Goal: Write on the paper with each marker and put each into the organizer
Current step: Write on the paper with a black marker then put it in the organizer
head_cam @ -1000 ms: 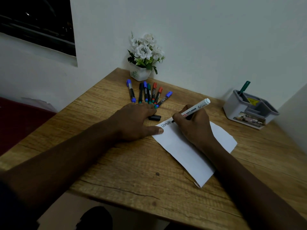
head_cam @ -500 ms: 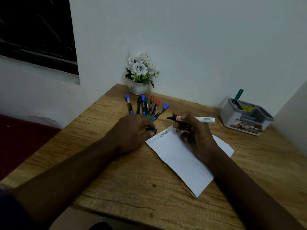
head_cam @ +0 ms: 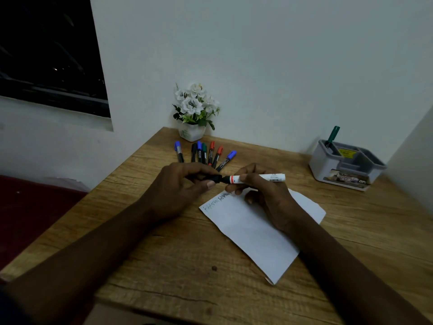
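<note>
Nearest lies the paper (head_cam: 255, 233) on the wooden desk (head_cam: 164, 259), thin, light and likely to slide, with two short scrawls at its far-left corner. Just above that corner the right hand (head_cam: 264, 191) is closed around the barrel of a white marker (head_cam: 260, 178) held level, while the left hand (head_cam: 185, 184) pinches the black cap (head_cam: 214, 178) at its tip; the marker looks stiff, light and smooth, best gripped mid-barrel. Farther back seven capped markers (head_cam: 203, 152) fan out, and far right the grey organizer (head_cam: 346, 164) holds one green marker (head_cam: 332, 136).
</note>
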Demonstrator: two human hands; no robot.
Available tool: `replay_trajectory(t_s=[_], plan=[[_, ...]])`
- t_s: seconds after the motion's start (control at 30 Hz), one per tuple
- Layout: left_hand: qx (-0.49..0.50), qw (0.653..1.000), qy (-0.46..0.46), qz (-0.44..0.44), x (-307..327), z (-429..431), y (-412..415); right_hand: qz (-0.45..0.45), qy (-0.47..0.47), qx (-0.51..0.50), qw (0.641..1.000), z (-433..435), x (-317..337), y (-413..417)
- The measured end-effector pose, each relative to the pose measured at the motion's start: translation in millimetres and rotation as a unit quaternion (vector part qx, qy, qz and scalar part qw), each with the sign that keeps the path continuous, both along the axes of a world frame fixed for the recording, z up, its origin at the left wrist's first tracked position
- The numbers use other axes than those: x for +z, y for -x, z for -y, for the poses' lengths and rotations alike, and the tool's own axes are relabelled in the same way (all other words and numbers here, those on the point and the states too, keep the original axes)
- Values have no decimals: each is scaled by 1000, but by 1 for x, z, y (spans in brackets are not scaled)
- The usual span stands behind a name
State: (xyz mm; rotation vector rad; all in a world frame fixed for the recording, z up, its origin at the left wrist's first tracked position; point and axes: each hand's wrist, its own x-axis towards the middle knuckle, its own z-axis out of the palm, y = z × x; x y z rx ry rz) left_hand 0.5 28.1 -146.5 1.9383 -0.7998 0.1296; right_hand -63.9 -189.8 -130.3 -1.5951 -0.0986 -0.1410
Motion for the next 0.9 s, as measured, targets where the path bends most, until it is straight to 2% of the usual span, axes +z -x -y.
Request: replay_trajectory(t_s=[0.1,0.23,0.5,0.9], plan=[[-15,1000,2,-1,1,-1,1,2,17,20,1000,-2,1,3],[-30,999,30,-6,2,-3,0,9,-16,29,999,-3,4,3],[-65,977,153,-135,6,4,2,11,-45,22,999,-5,7,6],[-112,960,178,-184,5,0,0,56,-20,30,998,-6,5,5]])
